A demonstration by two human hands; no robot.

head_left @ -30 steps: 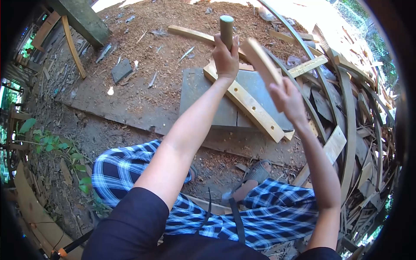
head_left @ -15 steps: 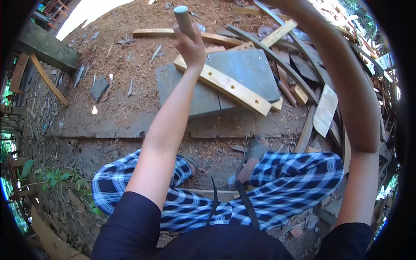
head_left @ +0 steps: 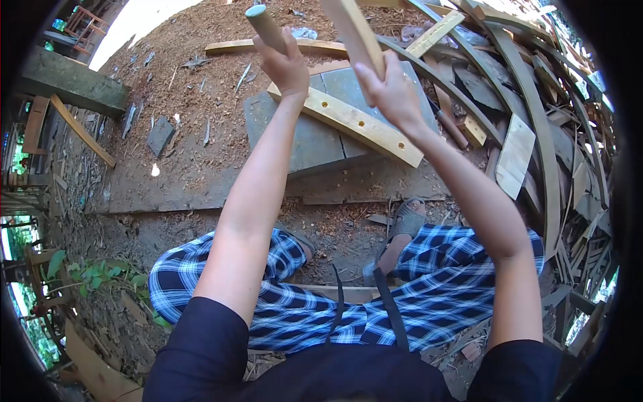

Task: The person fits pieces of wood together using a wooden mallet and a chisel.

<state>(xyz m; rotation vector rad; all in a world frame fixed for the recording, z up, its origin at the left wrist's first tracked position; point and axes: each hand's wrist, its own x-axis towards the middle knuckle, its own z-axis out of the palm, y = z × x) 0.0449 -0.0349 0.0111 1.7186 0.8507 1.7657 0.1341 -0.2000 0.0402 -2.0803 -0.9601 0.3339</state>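
My left hand is closed around a thick round wooden tool handle, its pale end pointing up. The tool's lower end is hidden behind the hand. Just under that hand lies the far end of a pale wooden beam with several holes along its top. The beam rests diagonally across a grey block. My right hand grips a wooden club, raised over the block and to the right of the left hand. Its upper end runs out of the frame.
Curved strips and offcuts of wood pile up on the right. A long wooden strip lies behind the block on shavings-covered ground. At left are a thick timber and a dark flat piece. Sandalled feet are in front.
My right hand has swung down and left into view with the club. The left hand stays over the beam's end, and its handle leans further left. The view has shifted slightly.
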